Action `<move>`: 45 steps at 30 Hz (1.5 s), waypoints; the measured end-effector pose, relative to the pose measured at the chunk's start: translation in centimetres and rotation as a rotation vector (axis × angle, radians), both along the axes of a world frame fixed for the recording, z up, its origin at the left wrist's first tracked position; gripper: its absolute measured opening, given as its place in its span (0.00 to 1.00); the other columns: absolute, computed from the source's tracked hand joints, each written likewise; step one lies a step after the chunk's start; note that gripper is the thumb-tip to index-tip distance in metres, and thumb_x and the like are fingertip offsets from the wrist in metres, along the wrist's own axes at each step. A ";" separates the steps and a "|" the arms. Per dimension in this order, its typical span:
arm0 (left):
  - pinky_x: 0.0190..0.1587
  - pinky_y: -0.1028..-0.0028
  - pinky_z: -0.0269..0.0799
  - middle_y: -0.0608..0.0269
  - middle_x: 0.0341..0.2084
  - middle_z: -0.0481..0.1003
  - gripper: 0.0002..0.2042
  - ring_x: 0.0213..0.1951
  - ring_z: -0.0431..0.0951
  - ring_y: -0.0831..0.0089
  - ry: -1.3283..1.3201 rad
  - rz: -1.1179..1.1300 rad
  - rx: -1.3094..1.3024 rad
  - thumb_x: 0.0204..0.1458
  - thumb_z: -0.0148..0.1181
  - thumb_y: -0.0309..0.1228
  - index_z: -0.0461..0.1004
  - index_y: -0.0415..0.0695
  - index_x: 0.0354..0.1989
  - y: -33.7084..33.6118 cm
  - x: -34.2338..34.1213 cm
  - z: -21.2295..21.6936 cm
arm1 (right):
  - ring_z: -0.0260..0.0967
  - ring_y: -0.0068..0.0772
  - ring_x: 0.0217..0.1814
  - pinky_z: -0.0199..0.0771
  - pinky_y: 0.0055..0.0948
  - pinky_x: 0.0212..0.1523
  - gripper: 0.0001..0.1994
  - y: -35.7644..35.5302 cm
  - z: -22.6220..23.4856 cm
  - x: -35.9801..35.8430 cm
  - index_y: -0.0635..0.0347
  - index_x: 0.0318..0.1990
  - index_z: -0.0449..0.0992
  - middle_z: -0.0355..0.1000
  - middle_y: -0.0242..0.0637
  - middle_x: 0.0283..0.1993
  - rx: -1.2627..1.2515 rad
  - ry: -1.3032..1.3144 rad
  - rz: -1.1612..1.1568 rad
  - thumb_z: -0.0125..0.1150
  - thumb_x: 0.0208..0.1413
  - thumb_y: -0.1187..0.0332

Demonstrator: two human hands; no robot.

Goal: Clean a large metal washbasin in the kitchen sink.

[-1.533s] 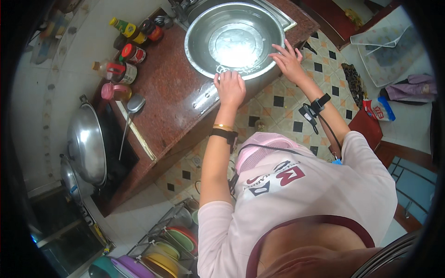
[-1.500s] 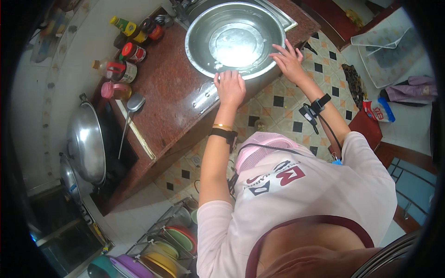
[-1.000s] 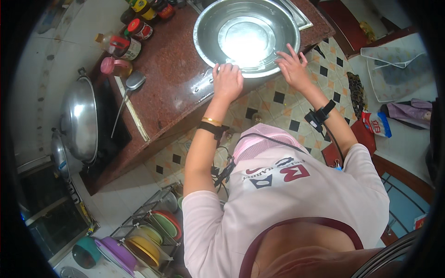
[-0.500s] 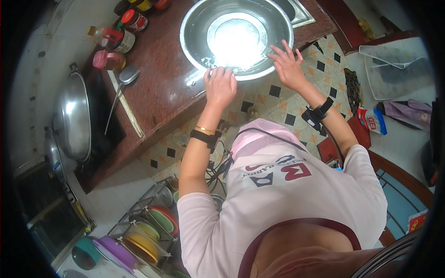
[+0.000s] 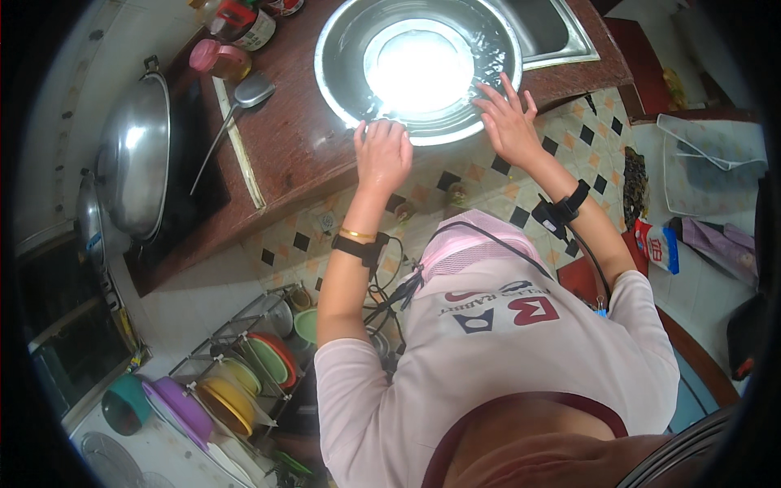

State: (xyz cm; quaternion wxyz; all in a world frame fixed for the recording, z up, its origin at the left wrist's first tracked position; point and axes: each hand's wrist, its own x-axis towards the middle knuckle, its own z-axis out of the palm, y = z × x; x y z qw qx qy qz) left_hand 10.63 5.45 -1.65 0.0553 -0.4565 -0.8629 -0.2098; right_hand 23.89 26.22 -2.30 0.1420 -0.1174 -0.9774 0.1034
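A wide steel basin (image 5: 342,89) sits at the countertop's front edge, with a bright glare in its middle and what looks like rippling water inside. My left hand (image 5: 383,154) is closed over its near rim, knuckles up, the fingertips hidden inside. At the near right rim, my right hand (image 5: 511,128) has its fingers spread and reaching over the edge; whether they touch the metal I cannot tell. Dark straps circle both wrists.
Left of the basin, a metal spatula (image 5: 254,91) lies across a pale strip on the red counter (image 5: 285,146). A large steel wok (image 5: 138,154) leans at the wall near bottles and a pink-lidded jar (image 5: 215,58). A steel sink (image 5: 537,24) lies right; below left stands a bowl rack (image 5: 236,342).
My view has turned a little. The basin has shifted left along the counter with both hands, nearer the spatula, and more of the sink shows. The hands keep about the same pose.
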 end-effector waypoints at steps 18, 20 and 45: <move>0.56 0.61 0.49 0.61 0.31 0.69 0.06 0.42 0.68 0.65 -0.061 0.122 0.001 0.50 0.46 0.31 0.68 0.44 0.29 -8.3 -5.5 0.5 | 0.36 0.38 0.69 0.34 0.53 0.58 0.13 -7.7 -0.1 -7.1 0.49 0.45 0.69 0.55 0.29 0.59 -0.028 0.033 0.076 0.44 0.54 0.62; 0.56 0.61 0.49 0.61 0.31 0.69 0.06 0.42 0.68 0.65 -0.043 0.121 0.020 0.50 0.46 0.31 0.68 0.44 0.29 -8.9 -6.1 0.3 | 0.36 0.38 0.69 0.35 0.54 0.58 0.13 -8.4 0.0 -7.6 0.49 0.45 0.69 0.55 0.29 0.59 -0.020 0.018 0.072 0.44 0.54 0.62; 0.56 0.57 0.47 0.59 0.44 0.67 0.09 0.55 0.60 0.60 -0.067 0.270 0.231 0.46 0.53 0.31 0.70 0.45 0.36 -14.1 -7.6 3.6 | 0.46 0.40 0.63 0.39 0.49 0.58 0.11 -5.6 7.4 -9.3 0.50 0.39 0.74 0.66 0.30 0.50 -0.246 0.211 -0.093 0.50 0.52 0.60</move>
